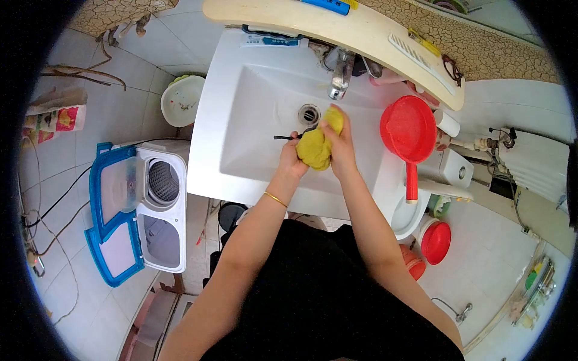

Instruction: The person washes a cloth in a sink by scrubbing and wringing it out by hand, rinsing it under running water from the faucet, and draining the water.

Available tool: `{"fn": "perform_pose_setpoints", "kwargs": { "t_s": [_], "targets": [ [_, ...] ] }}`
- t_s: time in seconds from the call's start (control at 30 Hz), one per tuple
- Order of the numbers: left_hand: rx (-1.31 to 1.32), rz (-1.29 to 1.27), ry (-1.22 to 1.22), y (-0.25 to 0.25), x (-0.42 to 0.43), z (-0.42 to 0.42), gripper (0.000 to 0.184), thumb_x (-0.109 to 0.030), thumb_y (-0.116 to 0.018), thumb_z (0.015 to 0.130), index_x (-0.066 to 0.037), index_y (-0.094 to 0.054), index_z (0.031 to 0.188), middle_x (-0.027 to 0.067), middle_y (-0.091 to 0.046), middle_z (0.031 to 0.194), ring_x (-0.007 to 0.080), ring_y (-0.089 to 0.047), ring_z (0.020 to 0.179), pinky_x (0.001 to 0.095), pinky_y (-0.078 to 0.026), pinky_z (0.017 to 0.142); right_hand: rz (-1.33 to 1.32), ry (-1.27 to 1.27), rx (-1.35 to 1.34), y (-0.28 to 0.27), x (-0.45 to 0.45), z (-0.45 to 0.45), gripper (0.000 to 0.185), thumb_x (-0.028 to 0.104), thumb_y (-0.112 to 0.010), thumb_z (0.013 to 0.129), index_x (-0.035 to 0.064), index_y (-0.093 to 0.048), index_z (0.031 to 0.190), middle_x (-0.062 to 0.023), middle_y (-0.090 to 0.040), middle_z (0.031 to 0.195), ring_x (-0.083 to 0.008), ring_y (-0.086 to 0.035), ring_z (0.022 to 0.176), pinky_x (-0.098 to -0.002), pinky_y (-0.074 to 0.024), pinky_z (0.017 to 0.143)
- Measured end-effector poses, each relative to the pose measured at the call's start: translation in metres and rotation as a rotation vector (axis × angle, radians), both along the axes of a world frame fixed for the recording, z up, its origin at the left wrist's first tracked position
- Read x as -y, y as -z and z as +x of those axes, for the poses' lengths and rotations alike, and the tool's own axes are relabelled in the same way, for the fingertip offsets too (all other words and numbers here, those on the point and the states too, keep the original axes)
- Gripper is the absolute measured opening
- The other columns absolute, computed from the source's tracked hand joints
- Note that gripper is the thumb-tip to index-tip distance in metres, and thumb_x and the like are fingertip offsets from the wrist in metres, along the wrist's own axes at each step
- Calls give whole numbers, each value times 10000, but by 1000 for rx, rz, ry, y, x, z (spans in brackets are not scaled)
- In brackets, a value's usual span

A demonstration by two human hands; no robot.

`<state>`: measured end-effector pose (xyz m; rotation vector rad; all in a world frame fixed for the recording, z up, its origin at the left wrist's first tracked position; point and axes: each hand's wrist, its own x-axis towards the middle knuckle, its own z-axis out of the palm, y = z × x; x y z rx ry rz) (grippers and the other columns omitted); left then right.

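Observation:
Over the white sink basin [253, 138], both hands are on a bunched yellow cloth [315, 149]. My left hand [291, 159] grips a dark, thin-handled item [283, 137] at the cloth's left side; most of that item is hidden by cloth and fingers. The fingers of my right hand [342, 144] wrap round the cloth's upper right part. Just above the cloth are the drain [309, 114] and the metal faucet [341, 75].
A red dipper [408, 129] rests on the sink's right edge. Toothpaste [271, 41] lies at the back left, and a comb [410, 51] on the curved shelf [361, 25]. An open twin-tub washer [162, 207] stands left, red buckets [436, 242] lower right.

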<state>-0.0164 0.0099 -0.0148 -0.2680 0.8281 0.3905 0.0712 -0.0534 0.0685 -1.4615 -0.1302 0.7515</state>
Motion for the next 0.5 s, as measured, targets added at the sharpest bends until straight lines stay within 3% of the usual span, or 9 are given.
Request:
{"fn": "perform_pose_setpoints", "kwargs": {
  "t_s": [0.13,0.23,0.33,0.43,0.5],
  "targets": [
    [196,-128,127,-38,-9,-7,353,-232,-345,949,-94,-500,1234,173,-561,1213,338,-565,1122,484,-481,956,-283,-574,791,-34,21,-11,600,300,-813,715,157,-556,1237,-126,-432,1422,-360,-370,1297,-454,-310,1086],
    [300,-123,248,-49,-11,-5,464,-396,-358,959,-77,-484,1272,141,-575,1209,322,-569,1127,503,-465,969,-317,-614,897,-33,29,-8,608,308,-849,625,154,-589,1153,-148,-386,1465,-411,-298,1329,-494,-251,1107],
    [472,-224,232,-68,-2,-1,485,-454,-375,961,-89,-513,1249,100,-600,1185,274,-586,1110,474,-474,960,-212,-535,948,-36,23,-2,438,279,-835,632,100,-626,973,-111,-388,1472,-422,-373,1286,-510,-276,1109],
    [423,-114,332,-109,-5,3,418,-429,-444,962,-112,-545,1215,80,-613,1197,241,-586,1123,425,-489,943,-98,-402,931,-42,16,-2,265,95,-782,634,35,-573,785,-155,-556,1279,-382,-478,1191,-480,-361,1046],
    [651,-193,234,-89,-1,7,371,-396,-439,970,-123,-560,1191,75,-618,1168,231,-593,1096,404,-500,919,-86,-416,1078,-30,20,-2,441,372,-724,761,102,-580,1077,-130,-600,1218,-312,-544,1108,-474,-417,993]
  ]
}}
